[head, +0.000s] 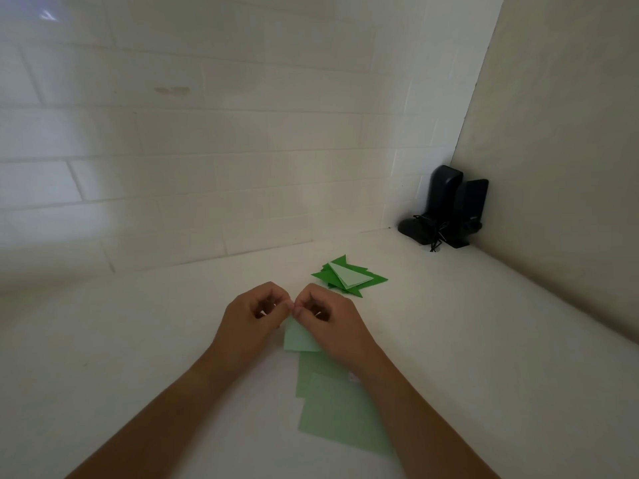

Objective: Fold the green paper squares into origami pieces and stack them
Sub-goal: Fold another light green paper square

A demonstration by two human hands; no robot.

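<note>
A pale green paper piece (300, 338) is held up between both hands, just above the white table. My left hand (254, 316) pinches its upper left part, and my right hand (328, 318) pinches its upper right; the fingertips meet at the top corner. Under my right forearm lie flat pale green paper squares (337, 409), overlapping one another. Beyond my right hand sits a pile of folded green triangular pieces (349, 276), the top one showing its pale side.
The white table (138, 340) runs to a white tiled wall at the back and a plain wall on the right. Black devices with a cable (446, 209) stand in the far right corner.
</note>
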